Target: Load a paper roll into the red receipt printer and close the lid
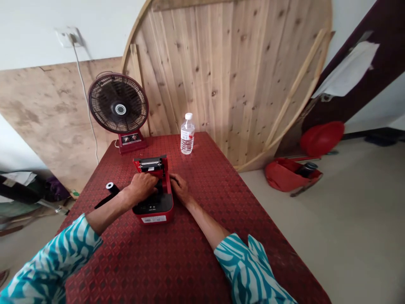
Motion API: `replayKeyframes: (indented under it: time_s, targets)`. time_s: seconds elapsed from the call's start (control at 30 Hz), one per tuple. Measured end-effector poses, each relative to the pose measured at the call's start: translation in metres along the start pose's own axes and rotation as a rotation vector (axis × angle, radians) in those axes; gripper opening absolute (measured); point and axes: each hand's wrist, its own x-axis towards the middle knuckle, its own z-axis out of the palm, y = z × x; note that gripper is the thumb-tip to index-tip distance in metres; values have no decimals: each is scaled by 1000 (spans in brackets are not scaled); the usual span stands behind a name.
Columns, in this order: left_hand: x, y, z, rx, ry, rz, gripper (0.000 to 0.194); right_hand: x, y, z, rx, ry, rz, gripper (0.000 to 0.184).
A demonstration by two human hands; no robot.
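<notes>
A red and black label printer [155,204] stands on the table, its lid [150,164] raised at the back. My left hand [144,185] reaches into the body from the left, fingers curled down; whatever they pinch is hidden inside. Against the printer's right side wall, my right hand [180,188] holds it with bent fingers. Just left of the printer, partly behind my left forearm, is a black roll with a white core [112,188], with a dark strip beside it.
Behind the printer are a dark red fan [119,109] and a clear water bottle [187,137]. The red patterned tabletop [202,249] narrows toward a round wooden panel [218,76] leaning on the wall. A red bag [280,175] lies on the floor at right.
</notes>
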Motion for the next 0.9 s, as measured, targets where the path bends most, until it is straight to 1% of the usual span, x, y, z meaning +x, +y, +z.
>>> replayKeyframes:
  time_s: [0.07, 0.17, 0.23, 0.3, 0.37, 0.47, 0.53, 0.6, 0.67, 0.73, 0.8, 0.9]
  targets:
    - [9, 3, 4, 19, -24, 9, 20, 0, -2, 0, -2, 1, 1, 30]
    - [19, 2, 9, 17, -43, 42, 16, 0, -5, 0, 4, 9, -1, 29]
    - [20, -2, 9, -2, -52, 66, 16, 0, -6, -1, 9, 7, -7, 29]
    - [12, -11, 7, -30, -56, 88, 22, 0, -6, -1, 8, 9, -10, 28]
    - [-4, -21, 5, -122, 9, 100, 29, 0, -6, -1, 8, 9, -11, 28]
    - [-39, -35, 8, -394, 225, 118, 34, 0, -4, -1, 17, 2, -6, 29]
    - [-59, -38, 17, -530, 343, 148, 36, 0, -3, -1, 22, 2, 4, 28]
    - [-72, -36, 30, -557, 433, 182, 35, -1, -2, -2, 18, 1, 10, 28]
    - [-76, -30, 42, -521, 510, 202, 32, -2, -2, -2, 7, 1, 12, 28]
    - [-73, -24, 50, -489, 561, 207, 28, -2, -3, -3, -6, -2, 12, 28]
    - [-67, -20, 53, -477, 563, 205, 26, -2, -3, -3, -16, -4, 14, 28]
    - [-60, -19, 52, -476, 537, 208, 24, -2, -4, -4, -24, -1, 18, 29]
